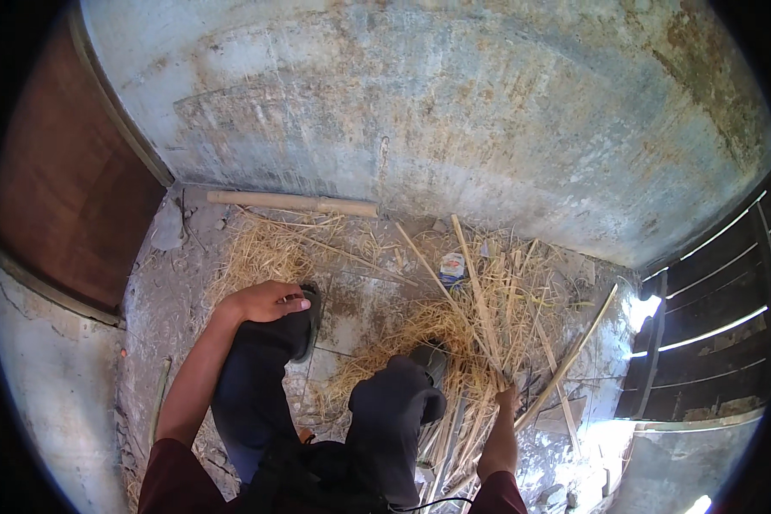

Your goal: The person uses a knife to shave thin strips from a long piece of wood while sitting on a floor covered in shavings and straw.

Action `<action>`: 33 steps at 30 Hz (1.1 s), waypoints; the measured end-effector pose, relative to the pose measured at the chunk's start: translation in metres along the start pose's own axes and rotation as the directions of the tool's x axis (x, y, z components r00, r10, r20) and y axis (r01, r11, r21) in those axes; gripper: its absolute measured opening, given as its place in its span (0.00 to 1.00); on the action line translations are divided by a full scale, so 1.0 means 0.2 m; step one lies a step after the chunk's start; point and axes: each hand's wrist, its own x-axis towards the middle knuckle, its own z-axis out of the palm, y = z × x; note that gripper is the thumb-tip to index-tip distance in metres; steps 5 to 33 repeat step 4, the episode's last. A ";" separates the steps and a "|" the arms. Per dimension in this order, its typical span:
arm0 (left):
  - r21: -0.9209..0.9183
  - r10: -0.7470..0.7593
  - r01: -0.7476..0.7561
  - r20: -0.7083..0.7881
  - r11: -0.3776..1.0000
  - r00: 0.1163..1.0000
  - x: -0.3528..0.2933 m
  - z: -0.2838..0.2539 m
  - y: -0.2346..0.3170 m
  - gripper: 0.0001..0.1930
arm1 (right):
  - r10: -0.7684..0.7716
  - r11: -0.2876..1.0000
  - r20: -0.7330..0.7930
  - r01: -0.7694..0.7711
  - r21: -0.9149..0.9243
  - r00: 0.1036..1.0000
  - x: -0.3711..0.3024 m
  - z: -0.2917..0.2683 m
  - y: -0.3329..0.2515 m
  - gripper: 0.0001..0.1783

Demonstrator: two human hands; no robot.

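Observation:
My left hand (270, 301) rests over my bent left knee with nothing in it, fingers loosely laid across the dark trousers. Low on my right side, my right hand (507, 397) is closed at the bundle of split bamboo strips (484, 317); its fingers are small here and partly hidden, and the strip it grips appears to be one of that bundle. Pale curly shavings (428, 330) lie heaped around the strips and my right shoe. A thicker bamboo pole (574, 355) slants across the floor just right of that hand.
A bamboo length (291, 203) lies along the foot of the stained wall (403, 94). More shavings (261, 248) are piled at the left. A small white and blue packet (451, 267) sits among the strips. A brown door panel (68, 171) and dark slats (711, 334) flank the space.

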 end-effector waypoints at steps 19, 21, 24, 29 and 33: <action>-0.019 0.014 -0.014 0.016 1.000 1.000 0.03 0.02 -0.10 0.27 | -0.036 0.999 -0.040 0.037 0.025 0.999 0.06 0.01 0.12 0.47; -0.019 0.014 -0.014 0.016 1.000 1.000 0.03 0.02 -0.10 0.27 | -0.036 0.999 -0.040 0.037 0.025 0.999 0.06 0.01 0.12 0.47; -0.019 0.014 -0.014 0.016 1.000 1.000 0.03 0.02 -0.10 0.27 | -0.036 0.999 -0.040 0.037 0.025 0.999 0.06 0.01 0.12 0.47; -0.019 0.014 -0.014 0.016 1.000 1.000 0.03 0.02 -0.10 0.27 | -0.036 0.999 -0.040 0.037 0.025 0.999 0.06 0.01 0.12 0.47; -0.019 0.014 -0.014 0.016 1.000 1.000 0.03 0.02 -0.10 0.27 | -0.036 0.999 -0.040 0.037 0.025 0.999 0.06 0.01 0.12 0.47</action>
